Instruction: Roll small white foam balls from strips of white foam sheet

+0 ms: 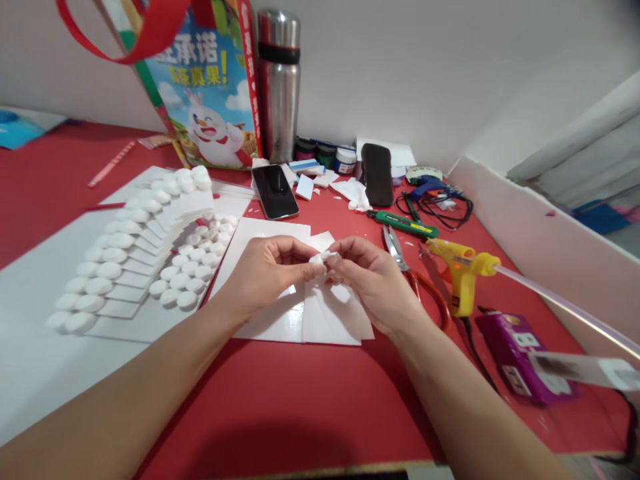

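Observation:
Between my fingertips is a small crumpled white piece (324, 258), perhaps paper or soft clay. My left hand (273, 270) pinches it from the left, and my right hand (367, 277) grips it from the right. Both hands are over white sheets (270, 320) lying on the red table (300, 400). To the left, a long row of white round discs (120, 240) on white strips rests on a large white board (30, 347). Beside that row lies a group of loose white discs (187, 267). The fingers partly hide the small piece.
At right are scissors (395, 248), a yellow glue gun (463, 270), a purple box (520, 360) and a green cutter (407, 225). Two phones (275, 191), a steel flask (280, 87), paint jars (345, 160) and a colourful bag (210, 120) stand or lie behind.

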A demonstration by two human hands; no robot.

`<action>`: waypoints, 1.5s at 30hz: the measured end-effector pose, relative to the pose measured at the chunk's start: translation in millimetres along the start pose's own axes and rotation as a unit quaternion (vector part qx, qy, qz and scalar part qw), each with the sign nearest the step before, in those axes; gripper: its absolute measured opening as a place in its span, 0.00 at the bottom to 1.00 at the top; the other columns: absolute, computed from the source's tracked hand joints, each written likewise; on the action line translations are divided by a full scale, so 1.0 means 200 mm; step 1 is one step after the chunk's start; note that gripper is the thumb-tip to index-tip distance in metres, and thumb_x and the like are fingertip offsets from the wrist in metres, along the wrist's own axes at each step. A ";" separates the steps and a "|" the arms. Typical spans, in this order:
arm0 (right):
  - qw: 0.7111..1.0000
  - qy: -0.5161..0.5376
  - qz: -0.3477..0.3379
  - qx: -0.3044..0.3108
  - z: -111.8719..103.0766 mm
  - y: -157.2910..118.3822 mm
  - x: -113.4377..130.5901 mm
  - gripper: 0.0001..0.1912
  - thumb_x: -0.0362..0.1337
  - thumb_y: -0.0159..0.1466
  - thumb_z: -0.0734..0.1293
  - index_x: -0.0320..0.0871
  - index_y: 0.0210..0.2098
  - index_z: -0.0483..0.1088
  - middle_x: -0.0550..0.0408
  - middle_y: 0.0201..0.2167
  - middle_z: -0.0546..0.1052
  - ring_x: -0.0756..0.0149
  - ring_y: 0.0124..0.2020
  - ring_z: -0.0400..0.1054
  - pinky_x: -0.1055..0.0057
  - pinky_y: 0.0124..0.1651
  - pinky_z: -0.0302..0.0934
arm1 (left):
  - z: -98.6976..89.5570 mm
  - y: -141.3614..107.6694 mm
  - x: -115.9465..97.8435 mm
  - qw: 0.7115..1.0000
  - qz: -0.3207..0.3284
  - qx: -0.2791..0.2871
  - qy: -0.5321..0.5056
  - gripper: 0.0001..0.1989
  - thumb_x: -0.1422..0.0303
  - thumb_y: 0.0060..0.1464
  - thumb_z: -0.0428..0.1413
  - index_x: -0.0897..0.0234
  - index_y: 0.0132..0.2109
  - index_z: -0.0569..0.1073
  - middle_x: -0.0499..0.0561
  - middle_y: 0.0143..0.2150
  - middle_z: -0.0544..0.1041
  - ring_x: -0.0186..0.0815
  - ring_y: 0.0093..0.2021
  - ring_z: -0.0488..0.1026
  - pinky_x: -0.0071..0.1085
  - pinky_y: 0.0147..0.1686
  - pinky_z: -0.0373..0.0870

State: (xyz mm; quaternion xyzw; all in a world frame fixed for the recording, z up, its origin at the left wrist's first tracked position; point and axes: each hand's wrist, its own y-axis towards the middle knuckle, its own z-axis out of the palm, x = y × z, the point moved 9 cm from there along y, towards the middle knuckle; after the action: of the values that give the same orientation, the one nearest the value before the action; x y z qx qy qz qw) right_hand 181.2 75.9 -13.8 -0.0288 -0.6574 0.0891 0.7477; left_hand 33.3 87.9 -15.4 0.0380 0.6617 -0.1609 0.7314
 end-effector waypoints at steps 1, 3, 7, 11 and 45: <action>1.000 -0.018 -0.012 -0.001 0.00 0.00 0.01 0.08 0.39 0.58 0.75 0.43 0.33 0.74 0.60 0.28 0.76 0.72 0.29 0.70 0.71 0.36 0.66 | 0.00 0.00 0.00 1.000 0.001 0.001 -0.001 0.12 0.66 0.43 0.74 0.64 0.36 0.83 0.49 0.32 0.84 0.32 0.32 0.78 0.26 0.36 0.75; 0.997 -0.062 -0.038 -0.003 0.00 -0.01 0.04 0.07 0.37 0.59 0.74 0.43 0.33 0.73 0.60 0.29 0.76 0.71 0.29 0.70 0.71 0.36 0.66 | 0.00 0.00 0.00 1.000 0.003 0.000 -0.002 0.12 0.67 0.42 0.74 0.64 0.35 0.83 0.48 0.31 0.83 0.31 0.31 0.78 0.26 0.35 0.74; 0.983 -0.142 -0.115 -0.005 0.02 -0.02 0.10 0.03 0.34 0.60 0.71 0.42 0.34 0.73 0.59 0.31 0.75 0.71 0.31 0.71 0.72 0.34 0.65 | -0.01 0.00 0.01 1.000 0.002 -0.011 -0.002 0.12 0.69 0.40 0.75 0.64 0.35 0.83 0.47 0.29 0.82 0.30 0.29 0.76 0.24 0.33 0.73; 0.967 -0.196 -0.163 0.002 0.04 -0.03 0.14 0.02 0.31 0.61 0.68 0.43 0.34 0.71 0.58 0.32 0.75 0.70 0.33 0.71 0.73 0.34 0.65 | -0.02 0.00 0.01 1.000 0.001 -0.020 0.003 0.12 0.69 0.40 0.75 0.64 0.34 0.84 0.46 0.28 0.82 0.28 0.28 0.75 0.23 0.32 0.72; 0.897 -0.327 -0.295 0.033 0.10 -0.12 0.23 0.14 0.23 0.61 0.64 0.41 0.43 0.75 0.51 0.40 0.77 0.63 0.42 0.73 0.61 0.47 0.69 | -0.04 -0.04 -0.10 0.981 0.103 -0.094 0.137 0.08 0.66 0.47 0.71 0.63 0.31 0.82 0.45 0.26 0.80 0.28 0.26 0.72 0.23 0.27 0.68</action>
State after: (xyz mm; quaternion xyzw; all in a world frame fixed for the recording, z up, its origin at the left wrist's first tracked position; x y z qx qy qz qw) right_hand 169.7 58.0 38.3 0.2224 -0.8399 -0.1096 0.4827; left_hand 20.8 85.7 5.0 0.0588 0.7601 -0.0152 0.6470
